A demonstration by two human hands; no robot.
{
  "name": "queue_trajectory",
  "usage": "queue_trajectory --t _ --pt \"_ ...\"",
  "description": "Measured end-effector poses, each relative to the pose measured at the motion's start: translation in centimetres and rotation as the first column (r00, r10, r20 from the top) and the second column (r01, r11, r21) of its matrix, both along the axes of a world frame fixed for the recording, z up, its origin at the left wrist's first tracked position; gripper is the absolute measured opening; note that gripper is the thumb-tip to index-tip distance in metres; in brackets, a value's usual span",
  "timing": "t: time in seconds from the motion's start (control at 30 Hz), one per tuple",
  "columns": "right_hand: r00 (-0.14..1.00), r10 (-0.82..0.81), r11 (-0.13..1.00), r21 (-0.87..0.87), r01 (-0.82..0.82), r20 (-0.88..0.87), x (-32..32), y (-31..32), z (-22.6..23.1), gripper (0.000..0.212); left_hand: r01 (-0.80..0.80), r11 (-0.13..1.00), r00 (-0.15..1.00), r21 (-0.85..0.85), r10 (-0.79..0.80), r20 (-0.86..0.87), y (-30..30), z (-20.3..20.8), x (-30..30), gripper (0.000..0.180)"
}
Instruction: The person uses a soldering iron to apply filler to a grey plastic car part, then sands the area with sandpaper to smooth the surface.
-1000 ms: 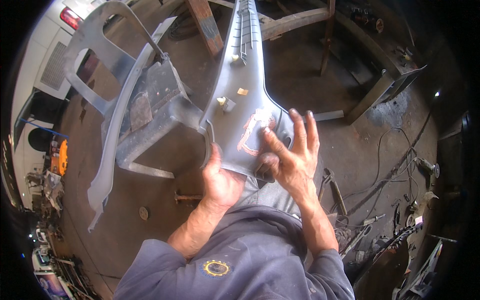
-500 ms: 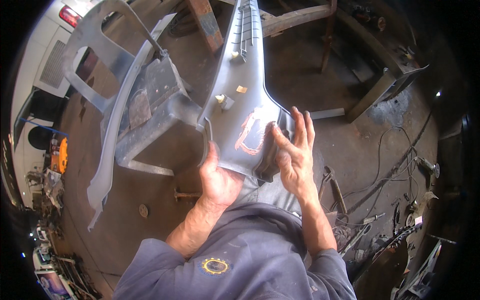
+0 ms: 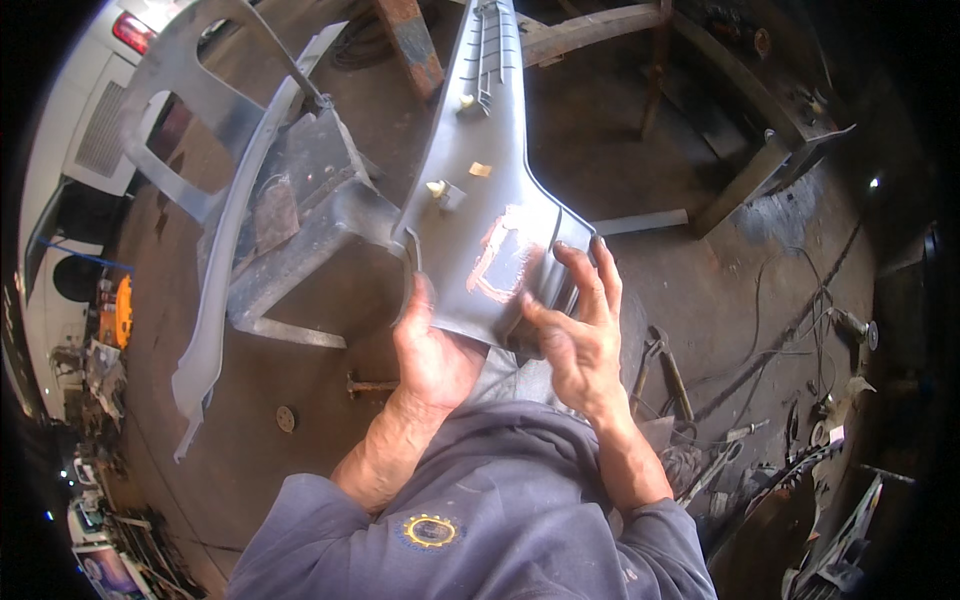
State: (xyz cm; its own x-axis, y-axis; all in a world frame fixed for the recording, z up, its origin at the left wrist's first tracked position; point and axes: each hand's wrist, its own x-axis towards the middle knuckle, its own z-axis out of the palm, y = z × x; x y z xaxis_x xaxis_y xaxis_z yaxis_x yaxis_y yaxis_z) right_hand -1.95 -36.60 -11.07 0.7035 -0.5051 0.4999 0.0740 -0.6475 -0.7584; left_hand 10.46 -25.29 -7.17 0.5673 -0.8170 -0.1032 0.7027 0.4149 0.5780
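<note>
A long grey car trim panel (image 3: 460,215) lies across my lap, its narrow ribbed end pointing away from me and its wide end near. My left hand (image 3: 435,360) grips the near left corner, thumb on top and fingers hidden underneath. A rough rectangular ring of pinkish putty (image 3: 482,270) marks the wide part. Beside that patch, at its lower right, my right hand (image 3: 580,345) rests a fingertip on the surface. Its other fingers are stretched apart over the panel's right edge. A pale clip (image 3: 437,188) and a small tan pad (image 3: 480,169) sit farther up.
On the left, a second curved grey trim strip (image 3: 225,270) leans against a metal stand (image 3: 310,255) by a grey plastic chair (image 3: 190,110). A hammer (image 3: 372,385) lies near my left forearm. Pincers (image 3: 660,375), cables (image 3: 765,350) and an angle grinder (image 3: 858,332) are on the right floor.
My right hand has slid toward me and slightly left, its fingertip shifting from the patch's upper right to its lower right. My left hand keeps its grip on the panel.
</note>
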Motion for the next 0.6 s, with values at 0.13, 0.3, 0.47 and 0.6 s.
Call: queue_trajectory --t 0.13,0.3,0.47,0.6 --pt "0.958 -0.240 0.956 0.212 0.205 0.155 -7.0 -1.8 -0.5 0.032 -0.046 0.999 0.997 0.001 0.046 -0.055 -0.8 -1.0 0.0 0.059" --pt "0.132 -0.927 0.136 0.013 0.991 -0.352 -27.4 -3.3 -7.7 0.039 0.126 0.986 0.990 -0.114 -0.132 -0.047 2.2 -3.8 2.9 0.051" --pt "-0.680 -0.675 -0.536 -0.444 0.718 -0.286 -56.9 10.5 -14.2 0.037 0.180 0.969 0.982 -0.171 -0.167 0.087 1.9 -4.4 4.3 0.052" --pt "-0.681 -0.276 -0.564 -0.459 0.687 -0.679 -60.1 16.7 -15.9 0.042 0.440 0.871 0.897 -0.219 -0.419 0.137 1.4 -3.6 5.1 0.051"
